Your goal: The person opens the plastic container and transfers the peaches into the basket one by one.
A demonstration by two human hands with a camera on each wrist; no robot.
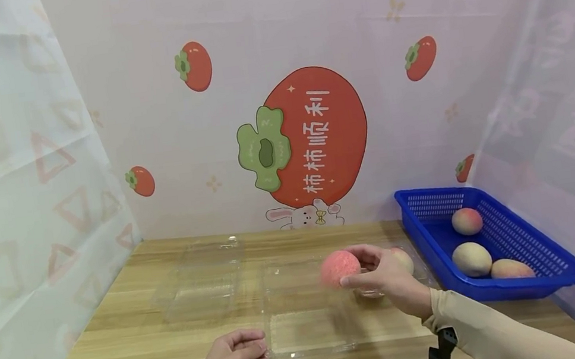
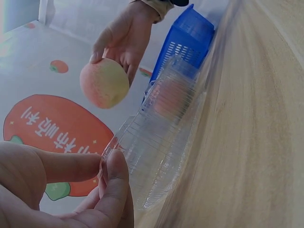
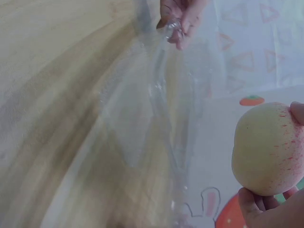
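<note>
My right hand holds a pink-and-cream peach between thumb and fingers, raised over the far right part of a clear plastic clamshell box. The box lies with its lid up at the back. At its near left side, my left hand pinches the thin plastic edge between thumb and index finger, as the left wrist view shows close up. In the right wrist view the cream side of the peach faces the camera. Another peach sits in a second clear box, partly hidden behind my right hand.
A blue plastic basket with three peaches stands at the right against the wall sheet. Another clear clamshell box lies at the back left of the wooden table. Printed sheets close off the back and both sides.
</note>
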